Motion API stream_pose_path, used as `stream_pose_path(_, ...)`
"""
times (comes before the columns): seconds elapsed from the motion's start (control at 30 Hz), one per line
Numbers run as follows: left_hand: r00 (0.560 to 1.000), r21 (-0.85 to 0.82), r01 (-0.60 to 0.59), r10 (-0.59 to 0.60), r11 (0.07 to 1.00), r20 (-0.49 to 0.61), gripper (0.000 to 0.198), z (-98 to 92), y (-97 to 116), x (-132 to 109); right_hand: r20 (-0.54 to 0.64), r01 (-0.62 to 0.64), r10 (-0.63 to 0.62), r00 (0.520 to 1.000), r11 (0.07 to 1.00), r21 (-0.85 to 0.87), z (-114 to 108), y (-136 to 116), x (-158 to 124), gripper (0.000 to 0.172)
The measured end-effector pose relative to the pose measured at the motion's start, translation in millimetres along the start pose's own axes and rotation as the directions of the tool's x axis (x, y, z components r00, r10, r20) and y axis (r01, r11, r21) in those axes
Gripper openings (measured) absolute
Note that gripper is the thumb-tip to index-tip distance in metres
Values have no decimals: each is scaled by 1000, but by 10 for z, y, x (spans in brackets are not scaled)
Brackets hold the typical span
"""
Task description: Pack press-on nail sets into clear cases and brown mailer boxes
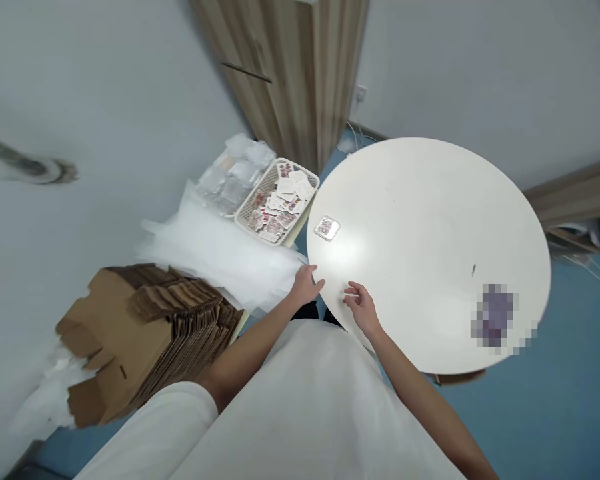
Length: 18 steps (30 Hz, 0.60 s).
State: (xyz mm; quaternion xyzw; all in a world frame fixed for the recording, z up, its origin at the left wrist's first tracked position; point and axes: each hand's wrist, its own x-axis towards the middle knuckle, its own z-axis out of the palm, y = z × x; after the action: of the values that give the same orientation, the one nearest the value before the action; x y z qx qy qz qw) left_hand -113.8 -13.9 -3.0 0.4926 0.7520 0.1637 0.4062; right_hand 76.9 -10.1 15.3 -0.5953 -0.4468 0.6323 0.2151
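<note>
My left hand (pixel 306 287) is at the near left edge of the round white table (pixel 430 267), thumb and fingers apart, with nothing visible in it. Close beside it lies a pile of thin white packing sheets (pixel 225 253); whether the fingertips touch the pile I cannot tell. My right hand (pixel 362 308) is over the table's near edge, loosely bent with fingers apart and nothing between them. Beyond both hands, a small clear packet with a printed pattern (pixel 327 228) lies flat on the table.
A white basket (pixel 241 219) of printed cards and packets stands left of the table, beside clear plastic bags (pixel 235 177). Folded brown cardboard boxes (pixel 130 333) are stacked at the lower left. A pixelated purple patch (pixel 495 315) covers something on the table's right. A wood-grain cabinet (pixel 290 80) stands behind.
</note>
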Motion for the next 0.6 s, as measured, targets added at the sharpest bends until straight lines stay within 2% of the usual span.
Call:
stream_pose_path(0.13,990,165,15,-37,986,133,53,13,-91,-495,81,23,-23,996,1000,3,-21,129,-13,39)
stream_pose_path(0.2,988,225,78,-105,971,110,54,-54,-167,-692,139,28,-25,990,999,-17,49,151,7,36)
stream_pose_path(0.3,984,247,170,-179,954,17,55,-232,-303,-866,274,44,-25,961,997,-63,219,113,53,32)
stream_pose_path(0.47,966,273,238,-198,932,-165,54,-528,-520,-865,449,130,-36,893,975,-179,568,-31,195,33)
stream_pose_path(0.6,958,289,237,-173,927,-229,54,-672,-676,-701,485,208,-61,873,944,-256,922,-169,367,34)
